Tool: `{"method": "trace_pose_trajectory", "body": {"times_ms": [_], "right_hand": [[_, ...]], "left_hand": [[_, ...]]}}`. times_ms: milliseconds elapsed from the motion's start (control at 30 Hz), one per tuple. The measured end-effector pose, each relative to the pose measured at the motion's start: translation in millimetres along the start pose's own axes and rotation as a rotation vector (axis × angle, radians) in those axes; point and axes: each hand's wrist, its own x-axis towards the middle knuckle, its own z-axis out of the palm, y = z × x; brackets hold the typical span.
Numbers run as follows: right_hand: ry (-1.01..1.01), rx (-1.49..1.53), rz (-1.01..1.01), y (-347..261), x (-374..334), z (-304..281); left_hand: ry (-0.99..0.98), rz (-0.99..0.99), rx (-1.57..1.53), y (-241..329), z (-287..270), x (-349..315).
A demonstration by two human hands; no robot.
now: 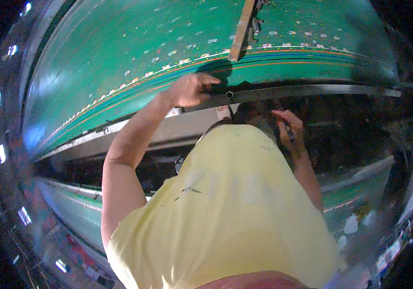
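My left hand (193,90) is over the near edge of a long green table, beside the dark metal rail (312,91) that runs along it. Its index finger points right, apart from the thumb, and nothing shows between them. Just right of the fingertips, a small round fitting (229,95) sits on the rail. Lower and to the right, in front of my body, my right hand (292,126) is curled with its index finger pointing left. Something small and dark (291,133) shows within its grip; its kind is too unclear to tell.
The green table (168,29) carries rows of small white marks and orange and blue lines. A wooden bar (241,31) with metal parts beside it reaches in from the far side. Behind me runs another green table (79,204). Dark space lies below the rail.
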Motion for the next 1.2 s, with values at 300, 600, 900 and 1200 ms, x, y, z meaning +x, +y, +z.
{"method": "trace_pose_trajectory", "body": {"times_ms": [300, 600, 900, 1200], "right_hand": [[-0.18, 0.191, 0.178, -2.9, -0.9, 80.7], [0.156, 0.069, 0.091, -9.0, -14.7, 126.9], [0.638, -0.278, -0.085, -39.6, -38.4, 92.4], [0.522, -0.043, 0.044, -47.0, 25.7, 47.2]], "left_hand": [[0.086, 0.228, -0.175, 20.1, 60.3, 33.0], [0.209, 0.369, -0.247, 5.9, 79.3, 32.2], [0.303, 0.432, -0.326, 58.1, 26.0, 40.8], [0.23, 0.434, -0.339, 96.6, 61.1, 87.0]]}}
